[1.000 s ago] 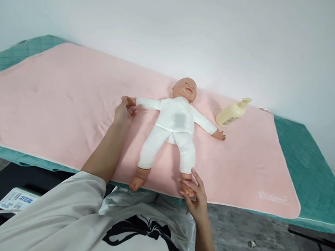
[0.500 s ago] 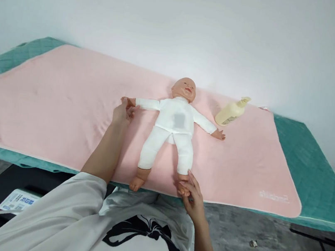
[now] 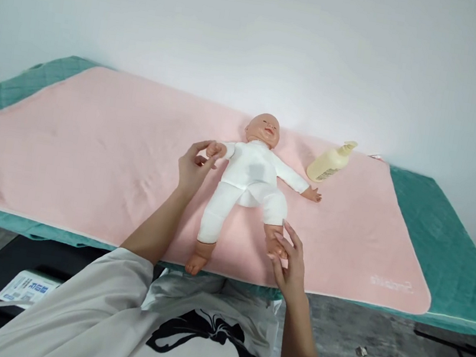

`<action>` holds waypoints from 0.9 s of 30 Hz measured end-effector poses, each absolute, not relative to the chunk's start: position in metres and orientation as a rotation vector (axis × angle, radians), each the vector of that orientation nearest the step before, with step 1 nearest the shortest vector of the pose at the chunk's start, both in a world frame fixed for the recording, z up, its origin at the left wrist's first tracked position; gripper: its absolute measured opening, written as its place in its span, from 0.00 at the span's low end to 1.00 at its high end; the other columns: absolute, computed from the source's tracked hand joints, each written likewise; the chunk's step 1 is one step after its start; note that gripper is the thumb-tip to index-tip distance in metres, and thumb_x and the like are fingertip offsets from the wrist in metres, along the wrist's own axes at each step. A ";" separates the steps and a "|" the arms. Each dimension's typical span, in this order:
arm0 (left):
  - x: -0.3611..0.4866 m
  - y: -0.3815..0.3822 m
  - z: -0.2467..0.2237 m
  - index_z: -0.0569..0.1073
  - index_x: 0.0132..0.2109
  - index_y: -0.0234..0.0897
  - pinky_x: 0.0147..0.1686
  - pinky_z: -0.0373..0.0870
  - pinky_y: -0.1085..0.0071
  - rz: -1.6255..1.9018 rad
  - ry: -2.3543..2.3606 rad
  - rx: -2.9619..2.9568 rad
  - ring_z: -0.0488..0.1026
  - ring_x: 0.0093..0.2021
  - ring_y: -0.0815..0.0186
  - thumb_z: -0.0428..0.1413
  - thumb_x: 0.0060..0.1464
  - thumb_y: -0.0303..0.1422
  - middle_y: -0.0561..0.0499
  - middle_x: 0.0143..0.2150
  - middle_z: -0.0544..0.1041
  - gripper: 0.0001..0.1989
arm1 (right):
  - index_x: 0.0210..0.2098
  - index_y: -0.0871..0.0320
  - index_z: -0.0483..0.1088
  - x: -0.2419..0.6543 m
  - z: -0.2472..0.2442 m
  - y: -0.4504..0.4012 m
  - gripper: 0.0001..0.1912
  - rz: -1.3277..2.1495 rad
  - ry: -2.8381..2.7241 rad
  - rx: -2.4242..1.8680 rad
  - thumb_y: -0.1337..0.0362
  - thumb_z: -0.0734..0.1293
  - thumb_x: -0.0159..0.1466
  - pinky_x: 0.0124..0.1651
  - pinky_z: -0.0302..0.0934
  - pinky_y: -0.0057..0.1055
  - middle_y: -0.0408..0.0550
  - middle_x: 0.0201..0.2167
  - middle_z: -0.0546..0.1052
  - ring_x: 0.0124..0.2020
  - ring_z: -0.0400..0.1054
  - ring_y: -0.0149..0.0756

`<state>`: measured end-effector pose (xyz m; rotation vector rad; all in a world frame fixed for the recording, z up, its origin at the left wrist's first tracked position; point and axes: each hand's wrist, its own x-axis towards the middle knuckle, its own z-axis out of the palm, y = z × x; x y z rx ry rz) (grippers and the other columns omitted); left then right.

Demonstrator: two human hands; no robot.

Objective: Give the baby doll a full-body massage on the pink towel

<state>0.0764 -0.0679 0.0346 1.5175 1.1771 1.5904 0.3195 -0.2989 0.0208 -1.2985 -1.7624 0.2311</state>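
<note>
Doll (image 3: 257, 172) of padded white fabric, with smooth rounded head and feet, lies face up on the soft pink blanket (image 3: 142, 158) over the quilted green cover (image 3: 443, 245), legs toward the tabletop's (image 3: 462, 324) front edge. The left hand (image 3: 195, 166) pinches one arm's end and the right hand (image 3: 291, 264) a foot, with a cream pump bottle (image 3: 329, 163) near the back edge; since the earlier frame, both held limbs have bent inward.

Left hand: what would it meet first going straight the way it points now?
The fist of the bald, white-clothed doll, at the fingers of the left hand; beyond it, probably the white sleeve, though depth is unclear.
</note>
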 end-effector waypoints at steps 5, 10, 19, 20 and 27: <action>0.081 -0.076 0.029 0.77 0.49 0.42 0.23 0.67 0.75 1.419 1.148 1.989 0.70 0.22 0.75 0.63 0.51 0.39 0.48 0.48 0.81 0.18 | 0.66 0.44 0.55 0.317 0.037 -0.282 0.30 0.234 -1.783 -1.229 0.68 0.64 0.67 0.61 0.68 0.48 0.50 0.65 0.65 0.66 0.61 0.43; 0.081 -0.073 0.024 0.78 0.48 0.42 0.31 0.75 0.72 1.371 0.971 2.275 0.79 0.33 0.67 0.59 0.56 0.41 0.48 0.49 0.81 0.15 | 0.66 0.45 0.55 0.313 0.045 -0.263 0.29 0.286 -1.772 -1.244 0.67 0.63 0.68 0.63 0.66 0.47 0.48 0.65 0.65 0.67 0.60 0.42; 0.077 -0.070 0.023 0.80 0.45 0.46 0.41 0.79 0.66 1.271 0.854 2.353 0.81 0.42 0.62 0.59 0.57 0.40 0.50 0.50 0.81 0.11 | 0.65 0.47 0.56 0.306 0.049 -0.235 0.26 0.318 -1.717 -1.250 0.65 0.62 0.69 0.66 0.61 0.49 0.50 0.66 0.64 0.67 0.59 0.43; 0.077 -0.070 0.022 0.80 0.45 0.46 0.41 0.78 0.66 1.265 0.857 2.361 0.81 0.42 0.62 0.59 0.57 0.40 0.50 0.50 0.81 0.10 | 0.65 0.47 0.57 0.305 0.049 -0.233 0.26 0.317 -1.713 -1.245 0.65 0.62 0.69 0.66 0.61 0.49 0.50 0.66 0.64 0.67 0.59 0.43; 0.077 -0.069 0.020 0.80 0.46 0.47 0.38 0.78 0.67 1.293 0.859 2.359 0.81 0.42 0.61 0.60 0.56 0.39 0.49 0.49 0.81 0.11 | 0.64 0.47 0.58 0.304 0.049 -0.232 0.25 0.303 -1.722 -1.227 0.66 0.62 0.69 0.67 0.60 0.50 0.50 0.65 0.65 0.67 0.59 0.42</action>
